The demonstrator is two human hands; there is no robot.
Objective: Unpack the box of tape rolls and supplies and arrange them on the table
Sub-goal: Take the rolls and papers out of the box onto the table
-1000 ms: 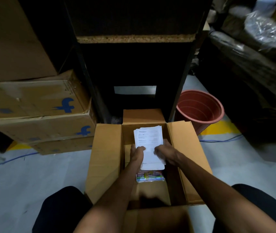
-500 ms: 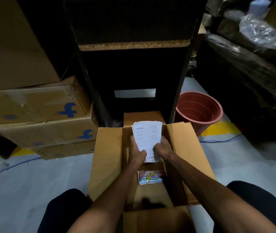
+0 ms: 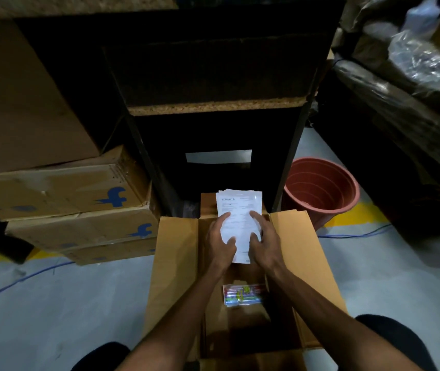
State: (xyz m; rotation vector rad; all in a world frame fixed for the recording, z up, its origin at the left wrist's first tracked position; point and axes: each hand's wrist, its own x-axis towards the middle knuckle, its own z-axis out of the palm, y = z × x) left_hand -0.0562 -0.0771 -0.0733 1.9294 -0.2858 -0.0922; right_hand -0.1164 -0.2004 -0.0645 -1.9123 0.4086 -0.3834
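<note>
An open cardboard box (image 3: 176,266) sits on the floor between my knees, flaps spread out. Above its far end I hold a stack of white printed papers (image 3: 239,207) with both hands. My left hand (image 3: 220,243) grips the stack's left edge, thumb on top. My right hand (image 3: 263,241) grips the right edge, fingers spread over the sheets. Down inside the box lies a colourful plastic-wrapped packet (image 3: 243,294). The rest of the box's inside is dark.
A dark shelf unit with a chipboard shelf (image 3: 216,105) stands right behind the box. Stacked cardboard cartons (image 3: 61,194) with blue logos are at the left. A terracotta-coloured bucket (image 3: 320,188) stands at the right, plastic-wrapped bundles (image 3: 414,76) beyond it. A blue cable (image 3: 21,281) runs over the grey floor.
Both hands have lifted the paper stack up and away from the box's inside, toward the shelf. The colourful packet now lies fully uncovered.
</note>
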